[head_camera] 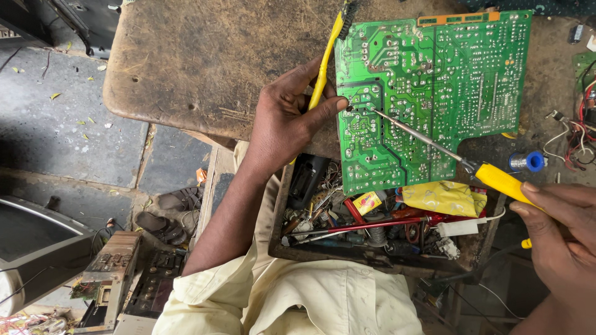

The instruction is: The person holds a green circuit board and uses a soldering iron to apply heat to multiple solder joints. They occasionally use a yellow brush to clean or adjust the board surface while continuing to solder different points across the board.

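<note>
A large green circuit board (434, 87) lies solder side up on a worn brown table (205, 62). My left hand (285, 118) pinches the board's left edge and also holds a yellow-handled brush (328, 56) that points up and away. My right hand (559, 229) grips the yellow handle of a soldering iron (496, 180). The iron's thin metal shaft runs up and left, and its tip touches the board close to my left thumb.
An open drawer (372, 254) under the table holds several tools, wires, a red screwdriver and a yellow cloth. A blue solder spool (528, 162) and loose wires (577, 136) lie at the right. Electronic chassis (112, 273) and sandals (164, 217) sit on the stone floor at the left.
</note>
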